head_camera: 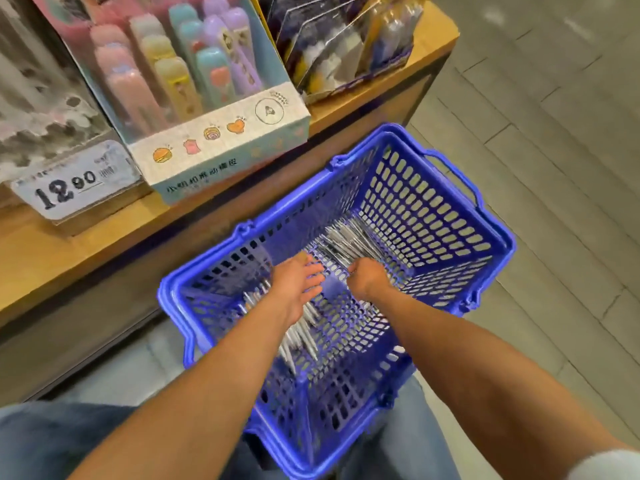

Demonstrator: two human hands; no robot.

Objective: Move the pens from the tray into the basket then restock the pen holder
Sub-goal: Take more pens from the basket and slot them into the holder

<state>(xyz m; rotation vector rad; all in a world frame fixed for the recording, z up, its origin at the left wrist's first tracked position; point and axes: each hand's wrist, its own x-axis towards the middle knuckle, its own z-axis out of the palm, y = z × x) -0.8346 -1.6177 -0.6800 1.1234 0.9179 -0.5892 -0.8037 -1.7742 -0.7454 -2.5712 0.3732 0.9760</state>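
- Since both hands are down inside the blue basket [450,216], main risk is scattering: pens lie loose on a slotted floor, so a hasty scoop could push thin barrels into the holes or leave some behind.
- Pens sit in two lots: far bundle [349,240] near the back wall, near bundle [298,334] under the left forearm, partly hidden.
- Left hand [298,282]: fingers spread & fairly straight, reaching toward the far bundle, holding nothing I can see. Fingertips are at the bundle's near end; touching or just short, can't tell (blur).
- Right hand [367,277]: fingers curled under, at the far bundle's near-right end. Prob. pinching pens, but what's inside the fist is hidden, so can't say for sure.
- If the right hand lifts only a few, the rest may fan out & tangle.
- Near bundle lies behind both grips, toward the wrist; easy to forget or knock w/ the forearm.
- Basket looks tilted, resting against the person's legs by the wooden shelf [104,244]; a shove could tip it.
- No tray or pen holder in view.
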